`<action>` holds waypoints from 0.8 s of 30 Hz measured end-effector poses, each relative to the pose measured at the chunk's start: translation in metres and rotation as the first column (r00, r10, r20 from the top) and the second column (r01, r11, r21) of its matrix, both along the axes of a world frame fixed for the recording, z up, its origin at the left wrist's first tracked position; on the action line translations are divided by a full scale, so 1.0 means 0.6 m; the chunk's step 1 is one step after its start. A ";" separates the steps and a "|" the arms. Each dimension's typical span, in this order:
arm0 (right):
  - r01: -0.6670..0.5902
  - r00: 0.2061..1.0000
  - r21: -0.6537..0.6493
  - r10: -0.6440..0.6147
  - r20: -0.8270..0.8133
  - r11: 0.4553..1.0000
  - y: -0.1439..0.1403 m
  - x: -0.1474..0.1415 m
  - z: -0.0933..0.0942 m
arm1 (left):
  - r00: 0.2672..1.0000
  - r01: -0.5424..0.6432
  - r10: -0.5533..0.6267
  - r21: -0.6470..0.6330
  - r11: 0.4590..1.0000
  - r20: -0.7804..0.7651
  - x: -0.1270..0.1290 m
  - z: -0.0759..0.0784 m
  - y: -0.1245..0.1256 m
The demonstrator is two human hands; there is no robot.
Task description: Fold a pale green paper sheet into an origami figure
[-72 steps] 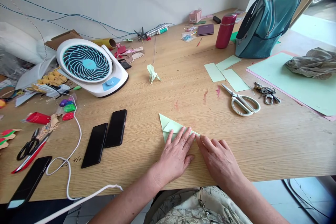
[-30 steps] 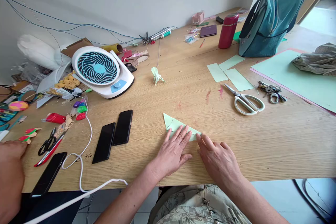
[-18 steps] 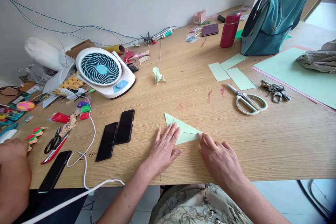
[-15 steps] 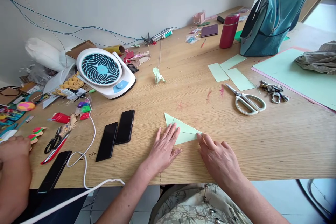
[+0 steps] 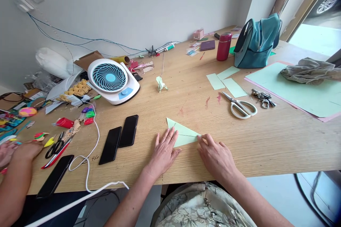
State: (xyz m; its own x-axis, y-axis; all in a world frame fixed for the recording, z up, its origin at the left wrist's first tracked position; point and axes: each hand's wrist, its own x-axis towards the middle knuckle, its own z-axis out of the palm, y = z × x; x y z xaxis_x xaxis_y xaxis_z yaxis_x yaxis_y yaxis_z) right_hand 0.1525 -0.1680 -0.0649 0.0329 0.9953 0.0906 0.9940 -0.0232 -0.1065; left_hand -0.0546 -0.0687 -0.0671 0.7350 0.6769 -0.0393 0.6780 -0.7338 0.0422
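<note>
A pale green sheet of paper (image 5: 183,136), folded into a long pointed triangle with a seam along it, lies flat on the wooden table. My left hand (image 5: 165,149) rests on its wide left part, fingers stretched out and pressing it down. At the paper's narrow right tip, my right hand (image 5: 214,152) has its thumb and curled fingers closed on the point. Beyond them stands a small folded pale green paper figure (image 5: 161,84). White-handled scissors (image 5: 243,109) lie to the right, below several cut pale green paper pieces (image 5: 234,87).
Black phones (image 5: 110,145) and a white cable (image 5: 89,163) lie left of my hands, near a white fan (image 5: 113,79). A co-worker's hand (image 5: 28,149) is at the far left. Keys (image 5: 262,97), a red flask (image 5: 224,46), a teal bag (image 5: 257,44) and large green sheets (image 5: 295,94) stand or lie rightward.
The head view has shifted a little. Both my hands stay on the folded paper in nearly the same pose. The co-worker's hand has moved, and a yellow piece now shows beside it.
</note>
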 end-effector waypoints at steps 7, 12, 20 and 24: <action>0.173 0.980 -0.034 -0.175 -0.090 0.984 0.044 0.000 0.032 | 0.998 -0.033 0.032 0.020 0.999 0.050 -0.002 -0.011 -0.001; 0.225 0.966 -0.084 -0.233 -0.112 0.971 0.061 -0.023 0.033 | 0.995 -0.036 0.030 0.065 0.997 0.091 -0.005 -0.022 -0.002; 0.235 0.847 -0.218 -0.310 -0.431 0.947 0.066 -0.022 0.028 | 0.983 -0.056 0.045 0.060 0.997 0.177 -0.007 -0.029 -0.004; 0.188 0.788 -0.215 -0.277 -0.549 0.959 0.068 -0.005 0.027 | 0.922 -0.072 0.094 -0.073 0.995 0.377 -0.012 -0.030 0.002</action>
